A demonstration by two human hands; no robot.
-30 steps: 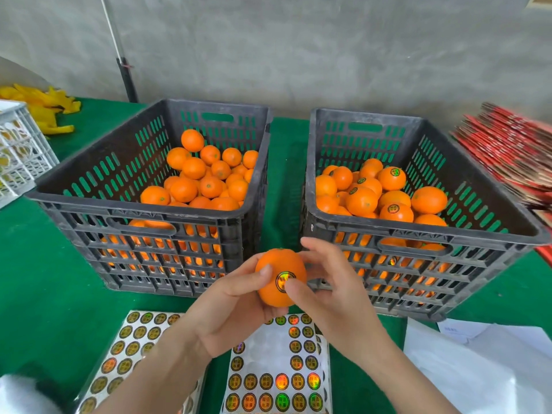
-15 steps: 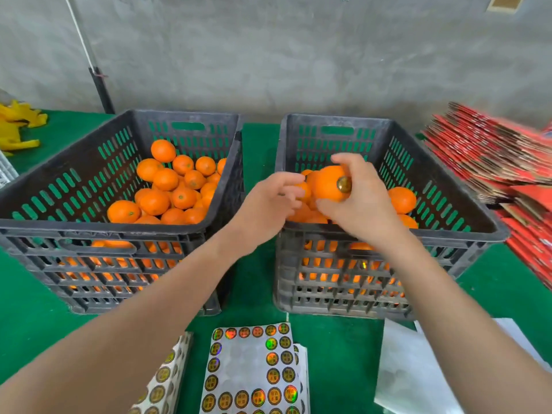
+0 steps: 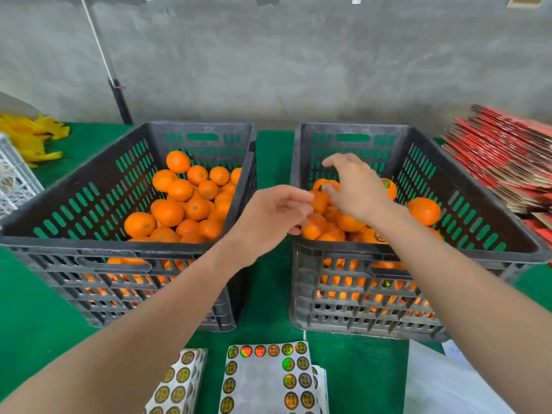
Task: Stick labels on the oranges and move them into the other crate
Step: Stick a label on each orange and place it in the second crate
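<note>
Two dark plastic crates stand side by side on the green table. The left crate (image 3: 89, 249) holds several unlabelled oranges (image 3: 179, 189). In the right crate (image 3: 418, 252) lie oranges with round labels (image 3: 386, 186). My right hand (image 3: 355, 186) hovers over that pile with fingers spread and holds nothing. My left hand (image 3: 274, 213) hangs at the right crate's left rim, fingers loosely curled and empty. Two sheets of round shiny labels (image 3: 265, 380) lie at the near edge.
A stack of red flat cardboard (image 3: 501, 162) fills the right side. At the far left are a white crate (image 3: 12, 180) and yellow gloves (image 3: 30, 138). White paper (image 3: 448, 383) lies at the lower right. A dark pole (image 3: 119, 100) leans on the wall.
My right hand carried the labelled orange into the right crate and let it go. My left hand came off the orange and now hangs empty at the crate's rim.
</note>
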